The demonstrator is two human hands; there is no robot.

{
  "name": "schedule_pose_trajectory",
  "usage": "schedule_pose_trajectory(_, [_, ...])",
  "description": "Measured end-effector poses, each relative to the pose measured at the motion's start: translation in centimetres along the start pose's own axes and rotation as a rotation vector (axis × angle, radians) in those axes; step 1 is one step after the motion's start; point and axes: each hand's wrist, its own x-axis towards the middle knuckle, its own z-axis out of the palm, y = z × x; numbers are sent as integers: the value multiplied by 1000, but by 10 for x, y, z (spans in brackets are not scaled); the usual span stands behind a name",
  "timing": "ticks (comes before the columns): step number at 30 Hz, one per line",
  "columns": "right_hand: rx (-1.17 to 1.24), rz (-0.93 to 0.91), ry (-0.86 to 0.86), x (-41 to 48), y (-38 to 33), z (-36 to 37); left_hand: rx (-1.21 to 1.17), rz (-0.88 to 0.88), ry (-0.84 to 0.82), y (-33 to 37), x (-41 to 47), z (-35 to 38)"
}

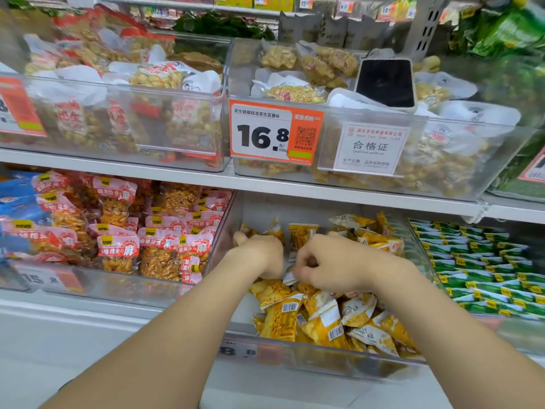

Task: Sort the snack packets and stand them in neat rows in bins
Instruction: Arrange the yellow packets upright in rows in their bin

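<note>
You're mid-sort in the clear plastic bin [295, 354]. Your right hand [333, 265] curls its fingers, pinching a small yellow foil snack packet [289, 277] by its white edge. Your left hand [261, 255], just beside those fingers, hides its own. The next move probably calls for standing the packet upright beyond your fingertips.

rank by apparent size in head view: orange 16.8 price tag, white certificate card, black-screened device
1. orange price tag
2. white certificate card
3. black-screened device, lying tilted, so close to the card

upper shelf [88, 162]: peanut bins [147, 94] | lower shelf [59, 326]: snack bins [324, 360]
</note>
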Motion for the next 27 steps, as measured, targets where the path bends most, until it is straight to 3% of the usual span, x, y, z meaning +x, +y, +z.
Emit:
schedule_pose_trajectory(3, [-31, 19, 190, 7, 4, 10, -74, 48, -49, 2, 7, 4])
schedule_pose_trajectory(6, [-52, 69, 374, 19, 1, 14, -130, 221, -43, 6, 2, 7])
schedule_pose_trajectory(8, [-12, 63, 415, 31, -3, 14, -192, 264, -54, 5, -1, 10])
schedule_pose_trajectory(13, [-10, 5, 225, 65, -8, 19, -252, 296, -86, -8, -15, 16])
schedule_pose_trajectory(17, [-114, 73, 35, 78, -5, 16, -249, 249, -63, -20, -17, 14])
schedule_pose_trajectory(21, [-175, 136, -48, 80, 0, 5, -210, -23, 314, -24, -21, 3])
schedule_pose_trajectory(23, [-179, 137, -104, 76, -5, 1, -166, -40, 384, -19, -12, -1])
schedule_pose_trajectory(27, [-184, 159, -139, 71, -4, 2, -48, -2, 263, -9, 27, 5])
